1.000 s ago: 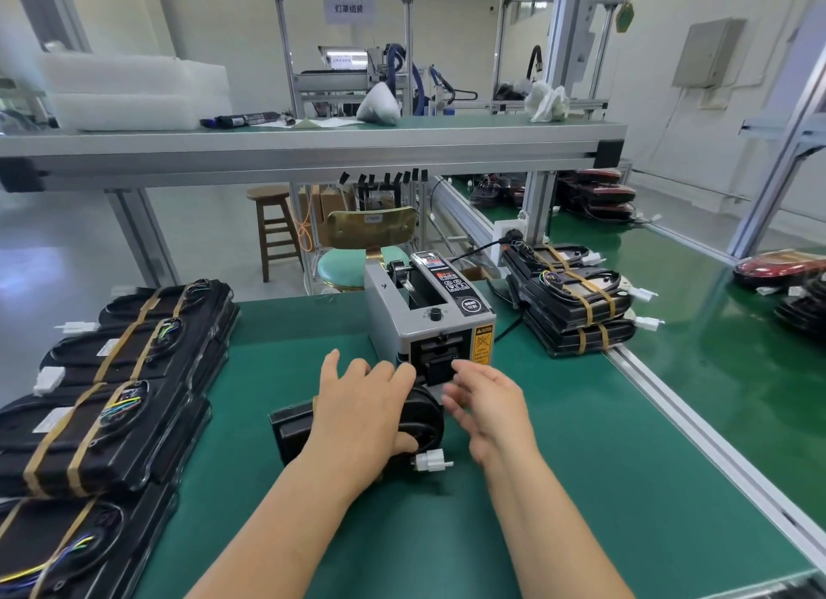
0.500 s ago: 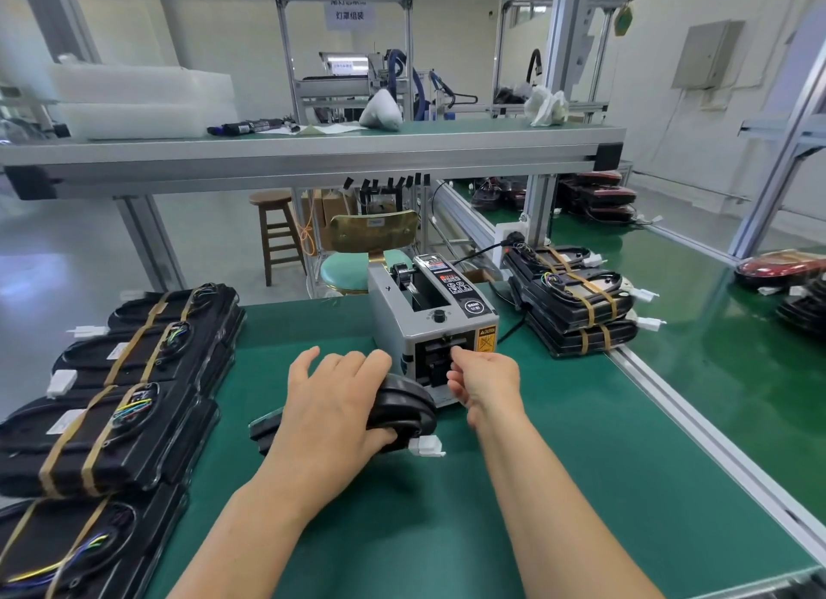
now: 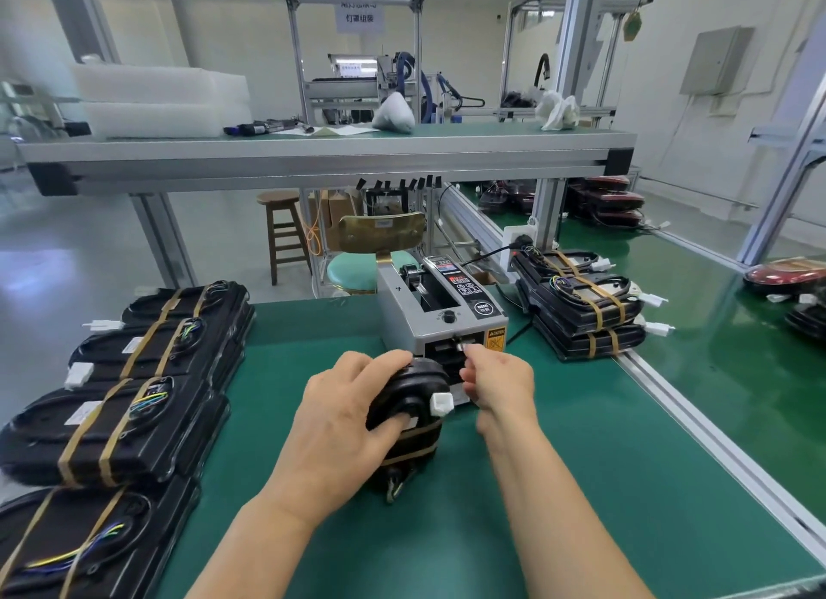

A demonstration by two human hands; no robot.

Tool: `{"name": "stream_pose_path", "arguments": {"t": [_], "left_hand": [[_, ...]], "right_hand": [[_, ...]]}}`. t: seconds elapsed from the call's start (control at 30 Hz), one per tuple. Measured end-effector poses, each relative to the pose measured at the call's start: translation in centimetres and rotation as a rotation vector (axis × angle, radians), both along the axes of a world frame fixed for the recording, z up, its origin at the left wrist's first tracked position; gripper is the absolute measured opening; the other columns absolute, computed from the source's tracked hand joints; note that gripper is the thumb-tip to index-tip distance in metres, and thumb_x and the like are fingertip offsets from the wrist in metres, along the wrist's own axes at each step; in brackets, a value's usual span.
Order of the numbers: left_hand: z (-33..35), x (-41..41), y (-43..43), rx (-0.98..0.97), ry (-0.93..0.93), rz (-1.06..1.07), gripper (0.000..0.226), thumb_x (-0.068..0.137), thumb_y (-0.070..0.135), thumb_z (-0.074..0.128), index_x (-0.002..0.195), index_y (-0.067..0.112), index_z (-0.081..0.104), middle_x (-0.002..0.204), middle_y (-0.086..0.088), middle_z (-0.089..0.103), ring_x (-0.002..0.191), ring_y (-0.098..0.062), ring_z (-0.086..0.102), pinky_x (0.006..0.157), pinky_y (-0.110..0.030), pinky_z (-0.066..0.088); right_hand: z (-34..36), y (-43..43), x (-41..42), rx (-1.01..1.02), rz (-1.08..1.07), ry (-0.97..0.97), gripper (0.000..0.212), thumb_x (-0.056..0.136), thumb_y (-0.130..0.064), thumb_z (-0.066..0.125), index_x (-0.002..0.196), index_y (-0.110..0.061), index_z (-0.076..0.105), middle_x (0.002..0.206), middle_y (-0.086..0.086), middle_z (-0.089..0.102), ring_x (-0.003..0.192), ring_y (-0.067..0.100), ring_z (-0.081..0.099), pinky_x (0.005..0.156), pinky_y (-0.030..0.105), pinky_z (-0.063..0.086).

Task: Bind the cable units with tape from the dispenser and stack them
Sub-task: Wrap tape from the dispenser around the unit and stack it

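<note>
The tape dispenser stands at the far middle of the green table. Just in front of its outlet, the left hand clamps a black cable unit, tipped on edge, its long axis running from the dispenser back toward the person. The right hand, nearer the outlet, pinches at the tape slot; whether tape is caught there I cannot tell. Bound units are stacked left and right of the dispenser.

One tape dispenser, two hands, one stool.
</note>
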State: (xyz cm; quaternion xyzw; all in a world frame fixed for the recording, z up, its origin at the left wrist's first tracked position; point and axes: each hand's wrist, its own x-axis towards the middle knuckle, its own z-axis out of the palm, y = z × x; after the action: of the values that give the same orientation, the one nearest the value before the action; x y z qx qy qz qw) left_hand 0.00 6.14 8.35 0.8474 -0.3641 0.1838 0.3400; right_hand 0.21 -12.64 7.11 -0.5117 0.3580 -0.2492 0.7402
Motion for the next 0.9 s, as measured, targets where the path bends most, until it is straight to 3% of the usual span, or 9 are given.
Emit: {"name": "stream_pose_path", "arguments": {"t": [0.17, 0.23, 0.37, 0.47, 0.6, 0.67, 0.8, 0.9], "left_hand": [[-1.4, 0.1, -0.2, -0.144, -0.002, 0.05, 0.069, 0.073, 0.014, 0.082, 0.128, 0.043, 0.052, 0.108, 0.016, 0.051, 0.097, 0.001, 0.052, 0.085, -0.004, 0.036], [-1.5, 0.0, -0.4, -0.158, -0.023, 0.052, 0.071, 0.071, 0.012, 0.083, 0.13, 0.038, 0.054, 0.113, 0.015, 0.052, 0.1, 0.001, 0.053, 0.088, -0.004, 0.036], [-1.9, -0.3, -0.6, -0.198, -0.032, 0.064, 0.074, 0.068, 0.01, 0.085, 0.132, 0.027, 0.052, 0.12, 0.011, 0.059, 0.105, -0.003, 0.055, 0.094, -0.003, 0.034], [-2.1, -0.5, -0.5, -0.244, -0.029, 0.068, 0.075, 0.067, 0.01, 0.086, 0.129, 0.031, 0.048, 0.121, 0.016, 0.058, 0.104, 0.001, 0.055, 0.094, -0.001, 0.034], [-2.3, -0.6, -0.4, -0.272, -0.014, 0.079, 0.078, 0.066, 0.011, 0.086, 0.129, 0.034, 0.047, 0.12, 0.019, 0.057, 0.101, 0.003, 0.054, 0.092, 0.001, 0.033], [-2.4, -0.7, -0.4, -0.274, -0.023, 0.078, 0.077, 0.066, 0.011, 0.086, 0.129, 0.034, 0.047, 0.119, 0.021, 0.056, 0.1, 0.005, 0.054, 0.091, 0.001, 0.032], [-2.6, -0.6, -0.3, -0.292, -0.025, 0.053, 0.075, 0.067, 0.009, 0.085, 0.127, 0.036, 0.049, 0.118, 0.023, 0.057, 0.103, 0.009, 0.053, 0.092, -0.002, 0.034], [-2.5, -0.6, -0.4, -0.299, -0.058, 0.024, 0.067, 0.07, 0.014, 0.079, 0.126, 0.036, 0.05, 0.118, 0.021, 0.057, 0.104, 0.004, 0.055, 0.093, -0.007, 0.039]], "right_hand": [[2.8, 3.0, -3.5, 0.045, 0.136, -0.258, 0.017, 0.082, -0.007, 0.071, 0.066, -0.012, 0.07, 0.058, -0.006, 0.066, 0.05, 0.002, 0.061, 0.043, 0.012, 0.044], [3.8, 4.3, -4.5, 0.112, 0.228, -0.315, 0.025, 0.081, -0.003, 0.068, 0.056, -0.011, 0.068, 0.057, 0.0, 0.064, 0.047, 0.007, 0.06, 0.041, 0.015, 0.044], [4.5, 5.5, -5.7, 0.176, 0.295, -0.329, 0.018, 0.079, -0.004, 0.068, 0.062, -0.011, 0.073, 0.063, 0.005, 0.067, 0.052, 0.012, 0.062, 0.042, 0.018, 0.046], [4.0, 5.9, -5.8, 0.117, 0.302, -0.33, 0.01, 0.078, -0.007, 0.069, 0.07, -0.012, 0.073, 0.074, 0.007, 0.066, 0.067, 0.015, 0.061, 0.05, 0.017, 0.047], [3.7, 6.2, -5.5, 0.019, 0.284, -0.288, 0.017, 0.079, -0.007, 0.072, 0.066, -0.015, 0.078, 0.111, 0.002, 0.069, 0.095, 0.011, 0.063, 0.072, 0.023, 0.044], [3.9, 6.3, -5.5, -0.044, 0.288, -0.269, 0.027, 0.081, -0.007, 0.071, 0.059, -0.021, 0.076, 0.109, -0.006, 0.068, 0.094, 0.002, 0.061, 0.071, 0.02, 0.041], [3.9, 6.1, -5.4, -0.191, 0.283, -0.246, 0.031, 0.083, -0.009, 0.071, 0.054, -0.018, 0.072, 0.105, -0.008, 0.067, 0.091, 0.002, 0.06, 0.067, 0.014, 0.042], [3.8, 6.1, -5.3, -0.24, 0.273, -0.239, 0.033, 0.084, -0.009, 0.071, 0.053, -0.018, 0.072, 0.1, -0.009, 0.069, 0.089, 0.003, 0.061, 0.063, 0.008, 0.042]]}}
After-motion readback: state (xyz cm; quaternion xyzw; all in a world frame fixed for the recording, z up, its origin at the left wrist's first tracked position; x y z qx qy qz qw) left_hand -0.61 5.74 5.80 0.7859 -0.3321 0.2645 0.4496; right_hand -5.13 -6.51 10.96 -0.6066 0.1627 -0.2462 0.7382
